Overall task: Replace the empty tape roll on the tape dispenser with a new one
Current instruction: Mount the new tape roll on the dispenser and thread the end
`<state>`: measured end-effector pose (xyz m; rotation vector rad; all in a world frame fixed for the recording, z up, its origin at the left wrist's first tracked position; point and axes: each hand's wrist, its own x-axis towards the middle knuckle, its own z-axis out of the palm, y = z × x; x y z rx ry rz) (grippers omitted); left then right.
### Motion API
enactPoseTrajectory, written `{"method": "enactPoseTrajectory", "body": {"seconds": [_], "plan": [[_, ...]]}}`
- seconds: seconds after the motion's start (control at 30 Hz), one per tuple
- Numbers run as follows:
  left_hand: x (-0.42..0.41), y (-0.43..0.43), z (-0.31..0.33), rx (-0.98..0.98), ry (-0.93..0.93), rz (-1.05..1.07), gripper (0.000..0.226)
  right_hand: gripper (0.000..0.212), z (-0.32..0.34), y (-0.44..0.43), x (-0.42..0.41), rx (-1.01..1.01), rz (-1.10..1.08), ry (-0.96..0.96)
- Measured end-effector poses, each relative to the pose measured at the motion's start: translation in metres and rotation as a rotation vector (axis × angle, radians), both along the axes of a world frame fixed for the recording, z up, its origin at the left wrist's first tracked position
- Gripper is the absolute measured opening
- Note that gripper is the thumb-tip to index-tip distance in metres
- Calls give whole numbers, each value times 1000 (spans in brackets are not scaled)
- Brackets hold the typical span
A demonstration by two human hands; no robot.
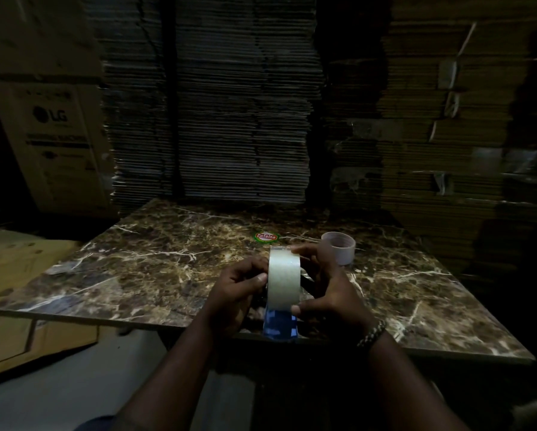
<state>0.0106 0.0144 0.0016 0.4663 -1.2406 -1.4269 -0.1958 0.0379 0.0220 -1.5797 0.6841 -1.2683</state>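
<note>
Behind the marble-patterned table (155, 275) rise tall stacks of flattened cardboard (229, 113), and off the table's far left corner stands a large carton (55, 144) printed with the LG mark. The table itself fills the middle of my view, dark brown with pale veins, and a small red and green sticker (266, 237) sits on its top toward the far edge. Just right of that sticker, standing on the table on its end, is the empty tape roll (338, 247), a bare pale core. Nearer me, above the table's near edge, I hold the new tape roll (284, 276) upright, its clear band facing me, and it seems to sit on the blue tape dispenser (280, 325), whose lower part shows beneath it at the table's edge. My left hand (236, 290) is closed against the roll's left side, thumb pressed to the band. My right hand (326, 290) wraps the right side, fingertips curled over the top and thumb at the bottom. A braided bracelet (372, 332) circles my right wrist.
</note>
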Motion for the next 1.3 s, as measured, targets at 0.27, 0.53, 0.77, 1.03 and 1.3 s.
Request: {"method": "enactPoseTrajectory", "body": {"seconds": [0.27, 0.53, 0.77, 1.03, 1.3], "plan": [[-2, 7, 7, 9, -21, 26, 58, 94, -3, 2, 2, -28, 11, 31], [-1, 7, 9, 25, -43, 45, 31, 83, 8, -6, -2, 99, -24, -21], [-3, 7, 9, 48, -28, 55, 32, 59, 56, -9, 9, 356, -311, 96], [-4, 5, 7, 99, -47, 71, 29, 39, 89, -13, 24, 356, -445, 398], [-1, -3, 1, 190, -24, 142, 37, 32, 90, -6, 27, 373, -521, 480]]}}
